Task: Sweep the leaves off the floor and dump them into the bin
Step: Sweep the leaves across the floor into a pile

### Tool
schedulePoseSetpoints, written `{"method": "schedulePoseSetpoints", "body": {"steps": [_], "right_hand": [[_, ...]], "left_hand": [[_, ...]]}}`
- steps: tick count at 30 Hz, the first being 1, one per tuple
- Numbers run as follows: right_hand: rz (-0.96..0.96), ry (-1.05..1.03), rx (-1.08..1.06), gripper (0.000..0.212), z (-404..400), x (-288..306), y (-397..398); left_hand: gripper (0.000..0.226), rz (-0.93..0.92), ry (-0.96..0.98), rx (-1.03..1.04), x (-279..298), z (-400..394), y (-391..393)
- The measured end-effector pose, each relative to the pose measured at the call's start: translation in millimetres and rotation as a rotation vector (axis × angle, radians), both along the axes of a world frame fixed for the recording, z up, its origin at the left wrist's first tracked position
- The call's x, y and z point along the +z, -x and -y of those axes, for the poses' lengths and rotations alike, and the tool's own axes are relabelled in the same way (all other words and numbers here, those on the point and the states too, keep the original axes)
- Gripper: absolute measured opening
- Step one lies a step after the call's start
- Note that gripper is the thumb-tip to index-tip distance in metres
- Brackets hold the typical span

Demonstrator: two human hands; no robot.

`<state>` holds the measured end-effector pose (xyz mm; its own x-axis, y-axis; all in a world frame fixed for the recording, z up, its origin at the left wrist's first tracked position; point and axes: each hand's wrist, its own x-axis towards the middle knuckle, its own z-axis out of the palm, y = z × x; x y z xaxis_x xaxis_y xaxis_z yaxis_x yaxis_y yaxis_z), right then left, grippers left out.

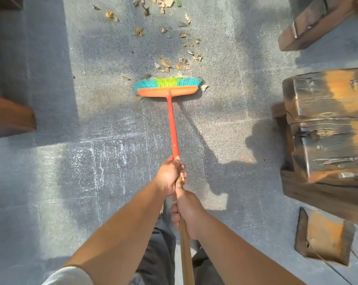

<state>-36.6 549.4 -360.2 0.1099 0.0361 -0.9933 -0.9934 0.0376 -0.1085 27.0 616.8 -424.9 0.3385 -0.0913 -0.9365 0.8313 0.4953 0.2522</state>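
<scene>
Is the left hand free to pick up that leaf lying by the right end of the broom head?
Probably not now: the left hand grips the broom handle, and the leaf lies far ahead on the floor. Nothing blocks it.

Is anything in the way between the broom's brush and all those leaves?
Nothing visible blocks them. The broom head sits on bare floor with the leaves right ahead of its bristles. The wooden blocks stand off to the right side. No bin is in view.
</scene>
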Motion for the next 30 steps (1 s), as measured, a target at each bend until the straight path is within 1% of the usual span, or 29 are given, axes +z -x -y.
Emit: {"method": "schedulePoseSetpoints", "body": {"steps": [2, 5, 9, 12, 14, 16, 19, 21, 24, 27, 30], "right_hand": [[-0.024, 0.01, 0.005, 0.056, -4.1, -9.8, -17.4], [-0.026, 0.045, 0.033, 0.059, -9.4, -26.3, -41.1], [0.05, 0.118, 0.115, 0.057, -20.8, -49.9, -84.7], [0.091, 0.08, 0.023, 0.051, -31.8, -57.9, -117.9], [0.118, 0.027, -0.027, 0.047, -35.2, -56.5, -125.2], [0.132, -0.016, -0.043, 0.047, -37.8, -51.4, -121.5], [0.156, -0.017, -0.087, 0.051, -36.4, -40.0, -102.9], [0.159, -0.02, -0.086, 0.052, -28.2, -33.1, -82.7], [0.145, -0.16, -0.193, 0.039, -6.9, -22.6, -49.2], [0.017, -0.359, -0.301, 0.032, 13.7, -16.0, -33.7], [-0.07, -0.446, -0.323, 0.035, 22.9, -19.7, -33.8]], "left_hand": [[0.015, 0.001, 0.012, -0.005, -13.5, -3.7, -14.7], [0.016, 0.017, 0.034, -0.026, -29.6, -7.6, -36.8], [0.017, 0.08, 0.055, -0.051, -42.2, -18.6, -80.9], [0.018, 0.123, 0.095, -0.012, -44.9, -31.5, -115.6], [0.019, 0.122, 0.148, 0.025, -43.3, -39.1, -123.8], [0.019, 0.114, 0.212, 0.069, -39.3, -42.2, -120.8], [0.018, 0.115, 0.249, 0.12, -31.6, -39.3, -102.1], [0.019, 0.111, 0.31, 0.189, -26.2, -36.9, -84.3], [0.019, 0.116, 0.435, 0.269, -19.4, -33.6, -56.6], [0.018, 0.115, 0.406, 0.267, -17.4, -25.2, -34.1], [0.018, 0.088, 0.361, 0.226, -21.3, -18.9, -27.7]]}}
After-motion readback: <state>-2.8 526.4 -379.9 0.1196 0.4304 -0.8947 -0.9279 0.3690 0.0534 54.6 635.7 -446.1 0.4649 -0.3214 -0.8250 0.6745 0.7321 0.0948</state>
